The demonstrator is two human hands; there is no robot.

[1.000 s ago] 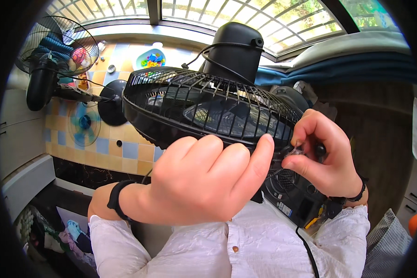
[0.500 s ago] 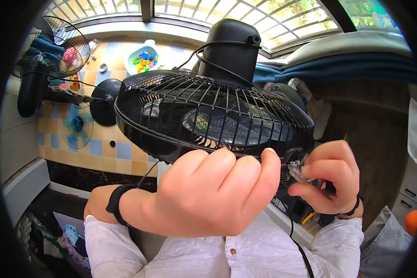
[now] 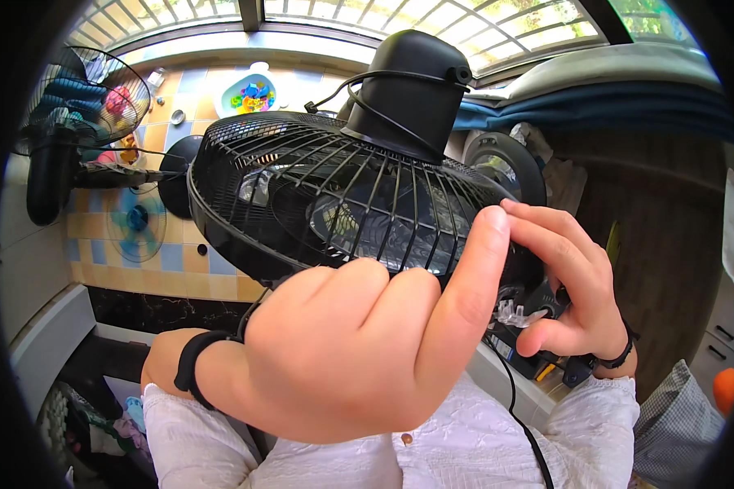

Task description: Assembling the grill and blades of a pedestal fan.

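Note:
A black fan (image 3: 412, 94) is held up in front of me, its round wire cage tilted and a cord looped about its motor housing. My left hand (image 3: 359, 342) is curled over the near edge of the cage, index finger stretched toward the right; its fingertips are hidden. At the cage's right edge, my right hand (image 3: 579, 285) is spread, fingertips against the rim and thumb apart from them. Close to that thumb, a clear plastic clip (image 3: 515, 314) sits at the lower rim; what fastens it is hidden.
At the left stands another black fan (image 3: 53, 175), near a small blue-bladed fan (image 3: 137, 218) on the tiles. A white basin (image 3: 227, 96) of colourful pieces lies toward the window. To the right are a blue curtain (image 3: 579, 118) and an orange ball-like thing (image 3: 727, 391).
My right hand has come off the clear clip, its fingers unfolding up to the cage rim. My left hand and the fan have shifted slightly left, and the left index finger reaches higher.

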